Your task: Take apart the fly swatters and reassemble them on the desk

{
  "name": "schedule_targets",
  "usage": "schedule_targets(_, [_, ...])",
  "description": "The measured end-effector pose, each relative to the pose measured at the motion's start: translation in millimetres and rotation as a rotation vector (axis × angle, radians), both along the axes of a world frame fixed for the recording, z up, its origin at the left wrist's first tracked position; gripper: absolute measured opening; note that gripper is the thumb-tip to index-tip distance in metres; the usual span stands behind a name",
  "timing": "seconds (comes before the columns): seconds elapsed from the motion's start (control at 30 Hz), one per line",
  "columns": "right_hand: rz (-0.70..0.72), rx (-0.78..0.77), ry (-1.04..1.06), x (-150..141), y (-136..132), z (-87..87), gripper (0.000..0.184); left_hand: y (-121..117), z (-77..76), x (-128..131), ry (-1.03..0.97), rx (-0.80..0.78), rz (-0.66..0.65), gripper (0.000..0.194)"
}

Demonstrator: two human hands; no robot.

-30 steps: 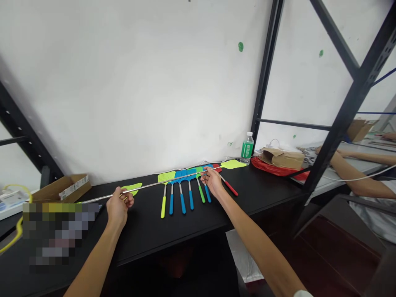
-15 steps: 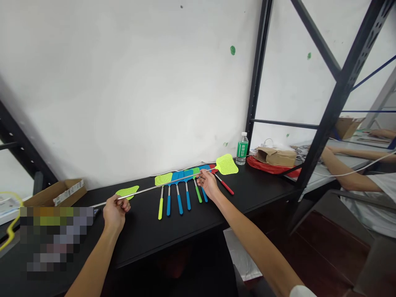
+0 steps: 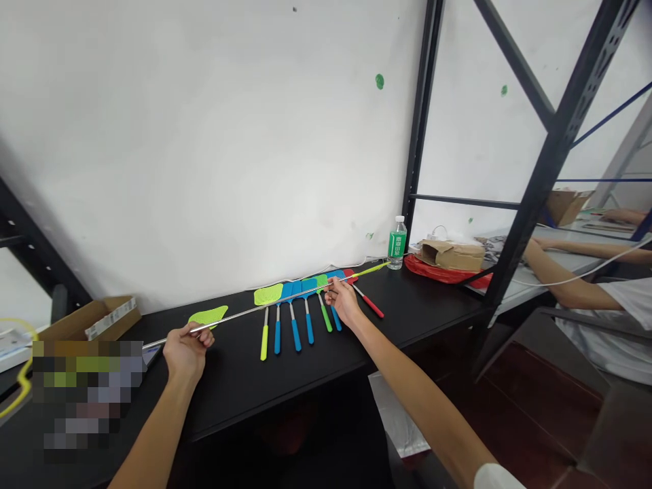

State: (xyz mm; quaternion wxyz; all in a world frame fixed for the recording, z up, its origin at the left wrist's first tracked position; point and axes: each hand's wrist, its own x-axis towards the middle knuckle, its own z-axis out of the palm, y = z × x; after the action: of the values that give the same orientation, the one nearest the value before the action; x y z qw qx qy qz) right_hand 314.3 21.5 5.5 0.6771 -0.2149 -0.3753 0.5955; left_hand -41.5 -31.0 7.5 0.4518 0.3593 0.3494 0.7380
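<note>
I hold a long extended fly swatter across the black table [image 3: 255,380]. Its thin metal rod [image 3: 265,307] runs from left to right, and its yellow-green head [image 3: 374,268] shows edge-on near the bottle. My left hand [image 3: 184,350] is closed round the rod near its handle end. My right hand [image 3: 342,300] pinches the rod further along. Under the rod lies a row of several short swatters [image 3: 298,305] with yellow, blue, green and red handles. One loose yellow-green swatter head [image 3: 208,316] lies beside my left hand.
A green-labelled water bottle [image 3: 396,242] stands by the black rack post [image 3: 420,115]. A crumpled brown paper bag [image 3: 451,255] lies on a red mat to the right. An open cardboard box [image 3: 86,319] sits at the left. Another person's arms [image 3: 565,282] rest on the neighbouring grey table.
The swatter head at the far end has turned from flat to edge-on and dropped slightly. Both hands stay on the rod in nearly the same places.
</note>
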Motion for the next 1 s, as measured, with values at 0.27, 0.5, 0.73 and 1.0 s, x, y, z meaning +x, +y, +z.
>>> schedule_targets(0.27, [0.001, -0.013, -0.006, 0.5, -2.1, -0.3, 0.039, -3.0, 0.1, 0.9, -0.051, 0.023, -0.003, 0.015])
schedule_targets(0.5, [-0.009, -0.024, 0.022, 2.3, -1.1, -2.0, 0.037, -1.0, 1.2, 8.2, 0.006, -0.047, 0.041, 0.039])
schedule_targets(0.73, [-0.021, -0.039, 0.038, 5.6, -1.1, -0.7, 0.032, 1.9, -0.3, 10.0, 0.056, -0.041, 0.085, 0.037])
schedule_targets(1.0, [-0.045, -0.06, 0.017, 4.0, -0.8, 0.3, 0.032, 0.7, 3.4, 10.8, 0.038, -0.033, 0.107, 0.04])
